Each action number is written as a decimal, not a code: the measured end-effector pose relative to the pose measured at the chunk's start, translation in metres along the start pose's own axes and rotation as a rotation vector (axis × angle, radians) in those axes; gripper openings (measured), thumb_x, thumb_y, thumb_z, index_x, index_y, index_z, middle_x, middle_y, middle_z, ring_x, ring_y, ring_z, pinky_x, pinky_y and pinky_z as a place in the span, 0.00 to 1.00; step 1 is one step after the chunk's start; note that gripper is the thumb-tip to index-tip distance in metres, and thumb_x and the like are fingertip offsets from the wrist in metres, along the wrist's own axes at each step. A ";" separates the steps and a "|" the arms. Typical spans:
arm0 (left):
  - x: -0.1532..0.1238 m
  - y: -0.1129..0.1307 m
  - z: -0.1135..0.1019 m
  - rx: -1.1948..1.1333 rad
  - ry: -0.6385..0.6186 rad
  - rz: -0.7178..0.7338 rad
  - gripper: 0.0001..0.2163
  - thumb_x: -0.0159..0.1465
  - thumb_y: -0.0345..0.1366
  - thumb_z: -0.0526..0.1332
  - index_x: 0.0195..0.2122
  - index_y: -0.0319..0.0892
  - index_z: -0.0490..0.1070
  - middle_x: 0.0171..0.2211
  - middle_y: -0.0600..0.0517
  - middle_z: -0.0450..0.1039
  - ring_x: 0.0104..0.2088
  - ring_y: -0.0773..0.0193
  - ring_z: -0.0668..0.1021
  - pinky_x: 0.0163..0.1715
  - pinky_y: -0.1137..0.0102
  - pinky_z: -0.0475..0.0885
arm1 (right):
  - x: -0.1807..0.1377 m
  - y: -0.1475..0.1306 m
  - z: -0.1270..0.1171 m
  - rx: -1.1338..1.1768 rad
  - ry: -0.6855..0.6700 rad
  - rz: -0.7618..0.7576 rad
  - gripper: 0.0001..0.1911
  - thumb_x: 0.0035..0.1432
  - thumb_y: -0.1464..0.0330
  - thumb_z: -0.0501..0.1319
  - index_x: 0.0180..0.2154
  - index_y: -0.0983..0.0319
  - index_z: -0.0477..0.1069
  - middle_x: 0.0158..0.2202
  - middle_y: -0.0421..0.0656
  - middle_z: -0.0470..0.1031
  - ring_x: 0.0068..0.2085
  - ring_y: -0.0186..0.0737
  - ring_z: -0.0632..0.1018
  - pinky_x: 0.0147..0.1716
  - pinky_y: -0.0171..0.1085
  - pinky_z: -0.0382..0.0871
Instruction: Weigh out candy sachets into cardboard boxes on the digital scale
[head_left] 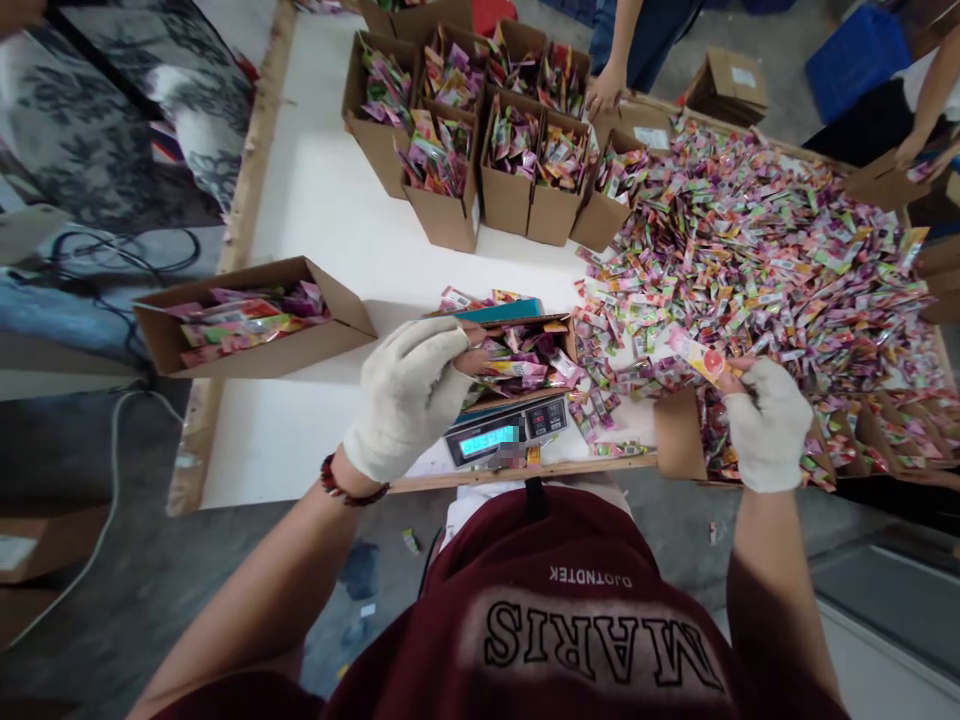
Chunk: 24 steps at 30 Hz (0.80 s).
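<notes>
Head view: right hand, white glove with bare fingertips, pinches one packet by its near end, thumb and fingers closed on it, pink-and-orange face with a fruit slice showing. Packet is held up in front of the packet pile, just above the flap of an open carton at the table's near edge. Left hand, same glove type, is at the left end of the filled box, fingers curled, bare thumb and fingertip at the packets there; can't tell if they grip a packet, the box edge or nothing. Box sits on the scale, long side facing the wearer, loaded with mixed packets. Display lit cyan, digits not reliably readable, part blurred. Loose packets lie behind and right of the scale. Left carton, also part-filled with packets, is at the left edge of the white table, well apart from the scale. Far side: cluster of upright cartons full of packets, with a co-worker's hand beside them. Another person's hand is at far right, near a carton.
</notes>
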<state>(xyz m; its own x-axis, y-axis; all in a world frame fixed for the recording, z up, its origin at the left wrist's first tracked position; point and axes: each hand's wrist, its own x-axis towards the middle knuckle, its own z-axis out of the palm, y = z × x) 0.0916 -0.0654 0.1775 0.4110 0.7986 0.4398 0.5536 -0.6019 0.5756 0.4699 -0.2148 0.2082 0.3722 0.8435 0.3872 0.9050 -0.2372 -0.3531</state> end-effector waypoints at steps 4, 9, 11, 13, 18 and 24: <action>-0.002 0.003 -0.010 -0.017 0.075 0.053 0.09 0.70 0.36 0.58 0.44 0.42 0.77 0.46 0.47 0.81 0.46 0.58 0.81 0.49 0.62 0.79 | 0.001 -0.016 0.002 0.052 -0.019 -0.073 0.10 0.64 0.61 0.61 0.41 0.60 0.77 0.37 0.44 0.80 0.38 0.41 0.79 0.40 0.38 0.71; -0.006 0.006 -0.016 -0.037 0.080 0.023 0.09 0.70 0.36 0.58 0.47 0.47 0.76 0.48 0.49 0.80 0.47 0.59 0.81 0.49 0.61 0.79 | 0.009 -0.062 0.005 0.234 -0.110 -0.152 0.09 0.64 0.62 0.63 0.42 0.59 0.78 0.39 0.43 0.80 0.37 0.40 0.79 0.39 0.37 0.73; -0.007 0.008 -0.018 -0.036 0.096 0.019 0.09 0.70 0.36 0.58 0.48 0.49 0.76 0.49 0.51 0.80 0.48 0.59 0.81 0.50 0.62 0.79 | 0.014 -0.087 0.012 0.334 -0.187 -0.166 0.09 0.65 0.63 0.63 0.42 0.59 0.78 0.37 0.42 0.80 0.34 0.38 0.79 0.36 0.36 0.73; -0.009 0.011 -0.021 -0.033 0.125 0.038 0.09 0.70 0.36 0.58 0.49 0.48 0.75 0.50 0.51 0.79 0.49 0.60 0.81 0.50 0.62 0.78 | 0.019 -0.107 0.023 0.449 -0.304 -0.191 0.11 0.66 0.63 0.61 0.47 0.59 0.76 0.38 0.42 0.79 0.35 0.37 0.79 0.37 0.37 0.75; -0.021 0.018 -0.024 -0.069 0.112 0.040 0.10 0.70 0.34 0.59 0.50 0.46 0.74 0.51 0.50 0.79 0.51 0.59 0.80 0.52 0.61 0.78 | 0.013 -0.080 0.051 0.409 -0.489 -0.172 0.28 0.64 0.62 0.61 0.63 0.60 0.63 0.52 0.49 0.76 0.48 0.45 0.80 0.51 0.46 0.75; -0.037 0.023 0.018 -0.034 -0.233 0.037 0.12 0.68 0.41 0.61 0.49 0.43 0.74 0.49 0.44 0.78 0.48 0.54 0.80 0.50 0.59 0.77 | -0.051 0.041 0.044 -0.383 -0.558 0.380 0.28 0.63 0.58 0.61 0.58 0.69 0.70 0.49 0.62 0.74 0.49 0.59 0.79 0.46 0.54 0.74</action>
<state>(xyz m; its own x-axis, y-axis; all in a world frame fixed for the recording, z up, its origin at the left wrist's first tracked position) 0.1022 -0.1089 0.1617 0.5888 0.7537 0.2919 0.5123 -0.6274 0.5865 0.4792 -0.2466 0.1361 0.6042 0.7649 -0.2234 0.7821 -0.6229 -0.0175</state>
